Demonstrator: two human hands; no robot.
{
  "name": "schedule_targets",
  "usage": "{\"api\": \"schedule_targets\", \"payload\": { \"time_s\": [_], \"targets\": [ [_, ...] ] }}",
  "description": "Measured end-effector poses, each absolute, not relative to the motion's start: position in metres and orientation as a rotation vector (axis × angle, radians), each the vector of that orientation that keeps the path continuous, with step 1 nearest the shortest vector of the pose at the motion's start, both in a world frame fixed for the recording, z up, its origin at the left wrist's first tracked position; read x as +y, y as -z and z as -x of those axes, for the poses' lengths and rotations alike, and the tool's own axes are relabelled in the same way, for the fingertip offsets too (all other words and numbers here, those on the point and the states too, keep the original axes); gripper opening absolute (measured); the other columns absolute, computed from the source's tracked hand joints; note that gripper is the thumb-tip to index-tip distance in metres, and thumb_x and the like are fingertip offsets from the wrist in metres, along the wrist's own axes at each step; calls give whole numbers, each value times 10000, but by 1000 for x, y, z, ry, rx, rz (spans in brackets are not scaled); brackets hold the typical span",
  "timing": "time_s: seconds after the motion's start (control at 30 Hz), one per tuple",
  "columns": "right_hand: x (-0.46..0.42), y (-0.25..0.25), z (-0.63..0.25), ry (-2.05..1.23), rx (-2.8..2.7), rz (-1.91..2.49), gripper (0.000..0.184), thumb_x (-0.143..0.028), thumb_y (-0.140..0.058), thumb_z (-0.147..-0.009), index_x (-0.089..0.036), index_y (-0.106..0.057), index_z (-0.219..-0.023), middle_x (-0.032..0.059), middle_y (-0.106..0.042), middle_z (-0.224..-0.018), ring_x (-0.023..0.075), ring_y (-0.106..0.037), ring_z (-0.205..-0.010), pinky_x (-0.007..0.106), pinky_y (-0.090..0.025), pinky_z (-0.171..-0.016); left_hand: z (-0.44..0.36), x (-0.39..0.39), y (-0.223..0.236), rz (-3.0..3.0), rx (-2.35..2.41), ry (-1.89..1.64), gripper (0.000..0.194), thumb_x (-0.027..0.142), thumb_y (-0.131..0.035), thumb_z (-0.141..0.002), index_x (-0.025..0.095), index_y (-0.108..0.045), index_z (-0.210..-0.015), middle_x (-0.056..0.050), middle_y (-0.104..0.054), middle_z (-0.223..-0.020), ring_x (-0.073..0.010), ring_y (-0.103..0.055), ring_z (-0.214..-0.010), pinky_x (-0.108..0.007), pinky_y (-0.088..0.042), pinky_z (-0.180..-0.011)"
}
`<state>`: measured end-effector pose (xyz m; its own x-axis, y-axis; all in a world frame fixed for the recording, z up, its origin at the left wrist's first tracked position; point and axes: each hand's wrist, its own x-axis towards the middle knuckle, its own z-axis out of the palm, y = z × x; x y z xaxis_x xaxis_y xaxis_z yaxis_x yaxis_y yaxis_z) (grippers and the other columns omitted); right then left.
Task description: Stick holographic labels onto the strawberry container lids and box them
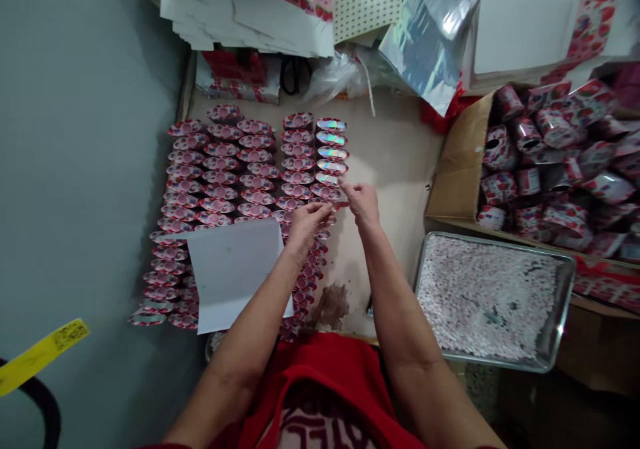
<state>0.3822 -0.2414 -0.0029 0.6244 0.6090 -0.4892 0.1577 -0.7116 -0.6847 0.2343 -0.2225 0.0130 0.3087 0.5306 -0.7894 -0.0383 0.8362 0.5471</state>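
Note:
Rows of small oval strawberry-print paper boxes (256, 141) stand on the table. The right-hand row has several pieces with shiny holographic tops (332, 153). My left hand (309, 225) is at the near end of that row, thumb and fingers pinched together over the boxes. Just to its right, my right hand (364, 203) has its fingertips closed beside the nearest shiny-topped box. A small reddish strip (341, 205) shows between the two hands. What either set of fingertips grips is too small to make out. A white sheet (237, 269) lies over part of the rows, beside my left forearm.
On the right, a metal tray (564, 315) holds many small pale pieces. Behind it, a cardboard box (453, 169) is full of printed paper boxes (545, 162). Stacked white card (240, 15), holographic sheets (425, 42) and clear plastic (343, 79) lie at the back. A wall (85, 169) bounds the left.

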Motion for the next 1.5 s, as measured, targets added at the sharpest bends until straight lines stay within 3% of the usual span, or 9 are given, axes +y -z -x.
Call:
{"api": "schedule_targets", "payload": {
  "time_s": [0.1, 0.2, 0.27, 0.4, 0.63, 1.07, 1.23, 1.37, 1.5],
  "targets": [
    [-248, -7, -390, -1247, -383, 2023, 612, -797, -728, -649, -230, -546, -794, -72, -508, -588, 102, -422, -529, 248, -324, -528, -229, -213, -12, -579, 1234, -373, 365, 388, -934, -656, 145, -696, -788, -13, -697, -698, -96, -614, -576, -233, -525, -620],
    [-256, -13, -397, -1448, -326, 1800, 652, -557, -913, -451, -214, -619, -920, -81, -568, -612, 89, -430, -527, 236, -317, -539, -223, -198, -7, -813, 1281, -362, 314, 410, -884, -692, 160, -700, -738, 4, -659, -627, -97, -553, -526, -228, -453, -556],
    [-260, -12, -398, -1459, -317, 1728, 649, -446, -926, -402, -192, -655, -934, -70, -600, -603, 97, -465, -543, 242, -352, -566, -221, -187, -3, -1026, 1323, -330, 269, 409, -827, -743, 174, -703, -702, 6, -633, -583, -107, -526, -512, -236, -408, -542],
    [-260, 4, -389, -1262, -285, 1798, 516, -452, -875, -463, -180, -661, -847, -31, -633, -613, 144, -564, -601, 281, -439, -632, -224, -168, 1, -1516, 1478, -204, 193, 376, -766, -807, 220, -738, -696, -28, -684, -635, -184, -618, -638, -291, -444, -647],
    [-239, 20, -374, -860, -501, 2345, 327, -335, -774, -652, -232, -651, -937, -11, -709, -805, 203, -662, -780, 299, -454, -715, -242, -162, 5, -2010, 1626, -93, 138, 362, -749, -874, 251, -777, -798, -114, -718, -1056, -309, -664, -1029, -399, -491, -870],
    [-233, 23, -372, -806, -653, 2568, 329, -331, -711, -726, -258, -554, -1006, 0, -706, -875, 228, -636, -807, 314, -408, -732, -242, -163, 10, -2053, 1611, -35, 126, 351, -740, -905, 227, -729, -884, -118, -654, -1153, -318, -582, -1177, -428, -470, -1001],
    [-227, 28, -385, -873, -703, 2608, 482, -416, -811, -648, -254, -531, -1005, 3, -667, -870, 233, -602, -798, 305, -395, -696, -252, -156, 14, -1994, 1815, -86, 476, 331, -906, -738, 195, -658, -1120, -183, -601, -1345, -375, -541, -1256, -472, -470, -1019],
    [-220, 30, -394, -910, -720, 2568, 439, -315, -833, -579, -259, -534, -895, -24, -635, -817, 212, -570, -756, 296, -386, -688, -260, -143, 3, -2048, 1684, 4, 396, 266, -935, -693, 211, -683, -993, -180, -679, -1244, -397, -584, -1212, -503, -461, -996],
    [-234, 27, -393, -936, -763, 2449, 457, -404, -859, -582, -254, -525, -855, -38, -588, -752, 210, -557, -730, 296, -384, -674, -193, -116, -35, -2081, 1548, -19, 292, 344, -926, -713, 234, -720, -887, -105, -740, -991, -329, -654, -1037, -425, -467, -931]
  ]
}}
